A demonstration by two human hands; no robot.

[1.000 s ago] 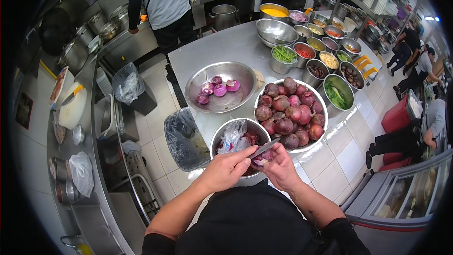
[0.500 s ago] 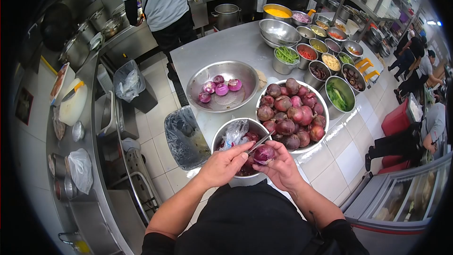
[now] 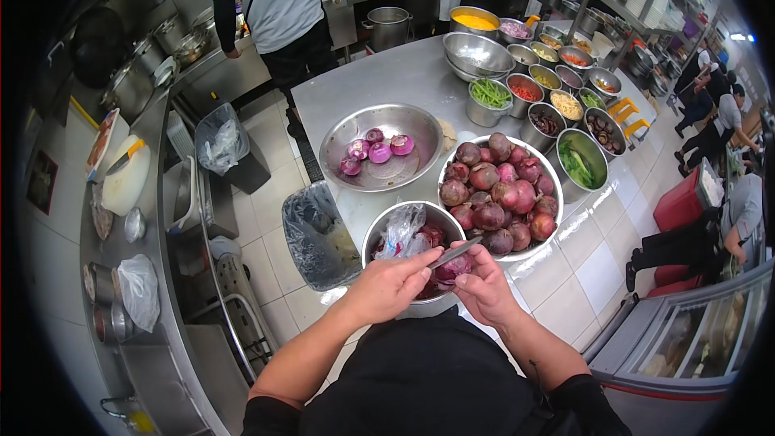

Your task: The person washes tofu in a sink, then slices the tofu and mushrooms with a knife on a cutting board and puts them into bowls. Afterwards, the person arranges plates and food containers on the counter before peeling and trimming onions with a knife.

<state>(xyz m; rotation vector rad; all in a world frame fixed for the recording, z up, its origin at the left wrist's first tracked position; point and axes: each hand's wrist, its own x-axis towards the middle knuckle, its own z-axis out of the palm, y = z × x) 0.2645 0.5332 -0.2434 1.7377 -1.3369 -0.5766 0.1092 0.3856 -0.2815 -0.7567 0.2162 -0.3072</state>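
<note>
Over a metal pot (image 3: 368,241) holding onion skins and a clear plastic bag (image 3: 401,230), my left hand (image 3: 389,287) is closed on a small knife (image 3: 457,253), its blade pointing right. A red onion (image 3: 452,269) is pinched in the fingers of my right hand (image 3: 487,287), and the blade lies across its top. Just beyond, to the right, a white-rimmed bowl (image 3: 555,230) is heaped with unpeeled red onions (image 3: 505,194). Several peeled onions (image 3: 379,152) sit in a wide metal bowl (image 3: 333,163) farther off to the left.
Tubs of cut vegetables (image 3: 526,89) crowd the right side of the steel table (image 3: 339,87). A lined bin (image 3: 316,238) stands at its left edge. One co-worker (image 3: 278,8) stands beyond the table; another (image 3: 710,230) is at the right. A freezer (image 3: 686,331) stands lower right.
Compared with half a second ago, the knife has moved from beside the onion to across its top. The onion has turned and dropped slightly in my right hand.
</note>
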